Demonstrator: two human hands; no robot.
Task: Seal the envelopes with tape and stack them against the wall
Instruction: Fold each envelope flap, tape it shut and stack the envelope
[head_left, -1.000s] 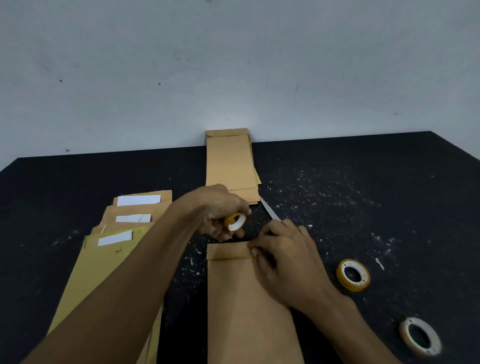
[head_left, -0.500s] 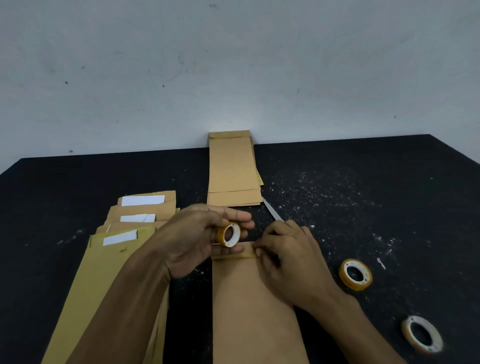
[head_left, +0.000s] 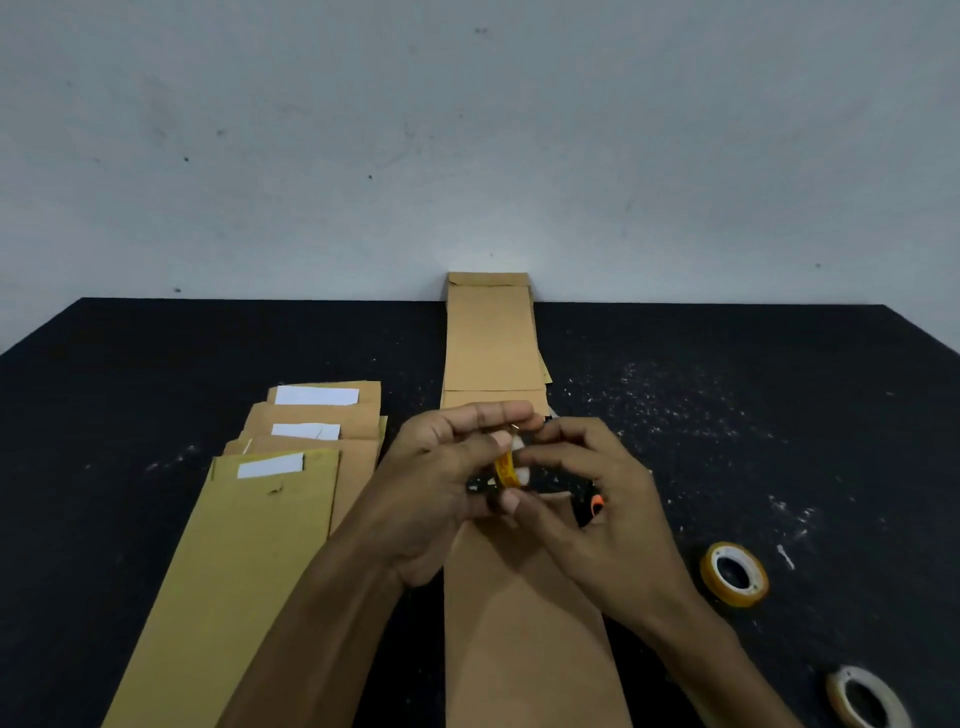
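A brown envelope (head_left: 524, 623) lies lengthwise on the black table in front of me. Both hands are raised over its top end. My left hand (head_left: 441, 483) grips a small yellow tape roll (head_left: 506, 470), seen edge-on. My right hand (head_left: 597, 499) meets it from the right, fingertips pinching at the roll's edge. The envelope's flap is hidden under my hands. A stack of brown envelopes (head_left: 491, 343) lies against the wall straight ahead.
Several envelopes (head_left: 270, 499) with white slips showing lie fanned out on the left. A yellow tape roll (head_left: 733, 573) and a pale tape roll (head_left: 865, 696) lie on the right. An orange-tipped tool (head_left: 596, 503) peeks from under my right hand. Paper scraps dot the table (head_left: 779, 415).
My right hand has lifted off the envelope flap and come up to the tape roll. My left hand turned the roll edge-on and raised it slightly.
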